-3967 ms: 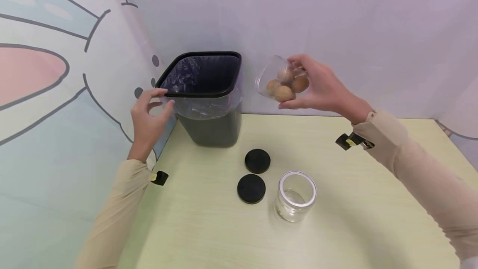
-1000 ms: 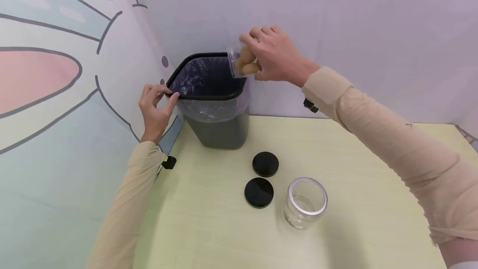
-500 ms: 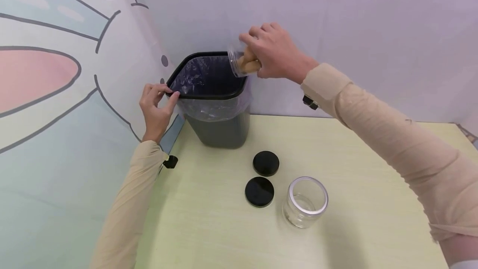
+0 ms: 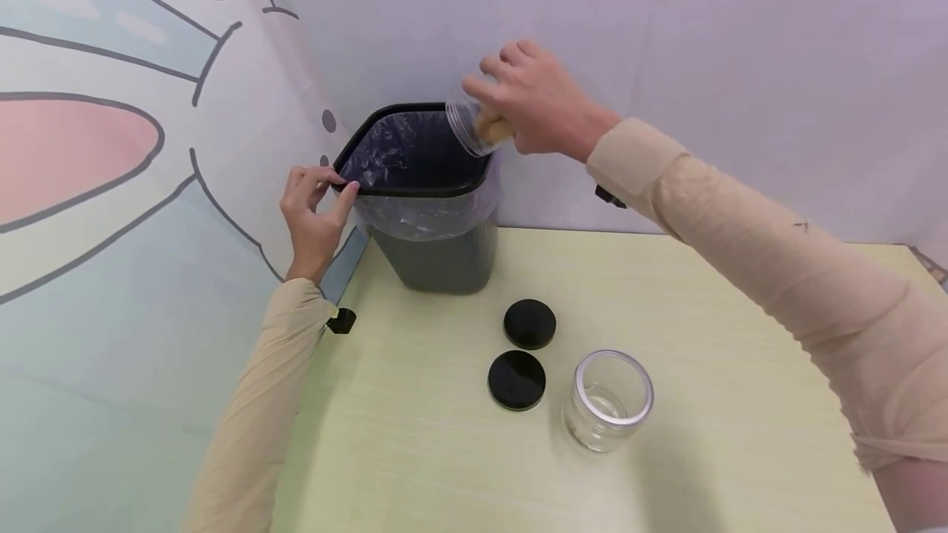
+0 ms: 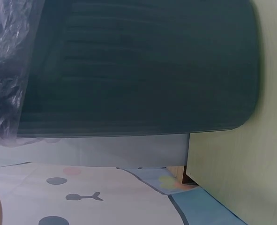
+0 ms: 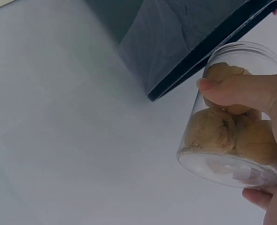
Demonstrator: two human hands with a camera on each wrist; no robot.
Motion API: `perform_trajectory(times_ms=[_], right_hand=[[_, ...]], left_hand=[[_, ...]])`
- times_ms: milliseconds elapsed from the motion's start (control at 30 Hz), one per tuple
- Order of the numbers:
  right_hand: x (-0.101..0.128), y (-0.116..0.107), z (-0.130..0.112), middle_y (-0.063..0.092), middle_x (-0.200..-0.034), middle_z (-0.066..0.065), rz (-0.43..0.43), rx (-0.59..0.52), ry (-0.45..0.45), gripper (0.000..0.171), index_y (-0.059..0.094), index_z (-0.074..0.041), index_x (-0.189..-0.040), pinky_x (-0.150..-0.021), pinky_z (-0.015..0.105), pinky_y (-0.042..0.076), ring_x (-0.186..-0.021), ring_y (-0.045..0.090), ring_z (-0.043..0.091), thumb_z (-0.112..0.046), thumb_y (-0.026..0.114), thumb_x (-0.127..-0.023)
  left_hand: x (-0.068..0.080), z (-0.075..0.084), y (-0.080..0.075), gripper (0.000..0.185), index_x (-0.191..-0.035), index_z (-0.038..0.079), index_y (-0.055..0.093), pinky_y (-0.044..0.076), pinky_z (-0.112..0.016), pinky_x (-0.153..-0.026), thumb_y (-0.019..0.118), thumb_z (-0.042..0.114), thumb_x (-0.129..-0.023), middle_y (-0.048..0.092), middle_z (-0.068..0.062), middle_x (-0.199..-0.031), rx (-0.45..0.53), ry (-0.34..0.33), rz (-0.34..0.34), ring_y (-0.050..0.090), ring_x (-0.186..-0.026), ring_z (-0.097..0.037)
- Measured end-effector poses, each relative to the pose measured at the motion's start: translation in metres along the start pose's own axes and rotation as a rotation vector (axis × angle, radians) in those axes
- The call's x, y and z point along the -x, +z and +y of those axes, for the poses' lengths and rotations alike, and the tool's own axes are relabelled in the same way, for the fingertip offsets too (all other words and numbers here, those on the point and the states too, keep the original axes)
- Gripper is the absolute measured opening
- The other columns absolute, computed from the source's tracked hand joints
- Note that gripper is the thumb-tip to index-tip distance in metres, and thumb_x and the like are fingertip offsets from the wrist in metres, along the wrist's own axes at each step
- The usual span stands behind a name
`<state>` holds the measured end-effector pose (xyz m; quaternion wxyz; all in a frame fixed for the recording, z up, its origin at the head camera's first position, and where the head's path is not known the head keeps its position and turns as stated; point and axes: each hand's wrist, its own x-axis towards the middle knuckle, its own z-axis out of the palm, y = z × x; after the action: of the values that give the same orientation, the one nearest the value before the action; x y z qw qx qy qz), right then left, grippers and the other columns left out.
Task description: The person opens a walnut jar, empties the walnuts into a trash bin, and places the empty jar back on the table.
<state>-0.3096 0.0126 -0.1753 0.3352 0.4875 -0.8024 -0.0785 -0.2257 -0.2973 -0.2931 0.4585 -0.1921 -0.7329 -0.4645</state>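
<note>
Matte yellow-green tabletop (image 4: 704, 368), square lined bin (image 4: 433, 261), clear walnut-filled jar (image 4: 474, 128).

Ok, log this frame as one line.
right hand: tilts walnut jar over bin | left hand: pinches bin rim | table: empty jar, two lids

The head view looks down on the table (image 4: 666, 475); both wrist views sit close against the bin (image 4: 433, 261), shared by all.

Dark bin (image 5: 143, 70) beside plastic liner (image 5: 7, 70)
</note>
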Motion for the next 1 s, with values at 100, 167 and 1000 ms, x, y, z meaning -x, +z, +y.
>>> perform_trajectory(times_ms=[100,167,1000], right_hand=[[-0.0018,0.0009,0.0011,0.053,-0.107,0.022,-0.044,0.032,-0.017,0.056,0.049,-0.003,-0.123,-0.082,0.049,0.04,-0.094,0.047,0.041,-0.002,0.064,-0.068],[-0.002,0.0022,0.0022,0.053,-0.109,0.023,-0.057,0.038,-0.017,0.059,0.049,-0.003,-0.123,-0.084,0.049,0.039,-0.096,0.046,0.042,-0.002,0.066,-0.067],[-0.004,-0.0018,0.0074,0.052,-0.111,0.024,-0.058,0.012,-0.011,0.062,0.047,-0.001,-0.125,-0.082,0.05,0.04,-0.093,0.047,0.042,0.0,0.064,-0.066]], left_hand=[[0.0003,-0.0003,0.0025,0.019,-0.089,-0.016,0.06,0.047,-0.041,-0.094,0.069,-0.002,-0.081,0.046,-0.03,-0.091,0.003,0.005,-0.004,0.052,-0.094,-0.025],[0.0008,-0.0005,0.0041,0.018,-0.089,-0.015,0.06,0.047,-0.041,-0.094,0.069,-0.002,-0.081,0.046,-0.03,-0.091,0.001,0.005,-0.005,0.052,-0.094,-0.025],[0.001,0.0017,0.0066,0.016,-0.088,-0.015,0.06,0.046,-0.042,-0.094,0.068,-0.004,-0.081,0.048,-0.024,-0.091,0.003,-0.024,0.015,0.051,-0.092,-0.027]])
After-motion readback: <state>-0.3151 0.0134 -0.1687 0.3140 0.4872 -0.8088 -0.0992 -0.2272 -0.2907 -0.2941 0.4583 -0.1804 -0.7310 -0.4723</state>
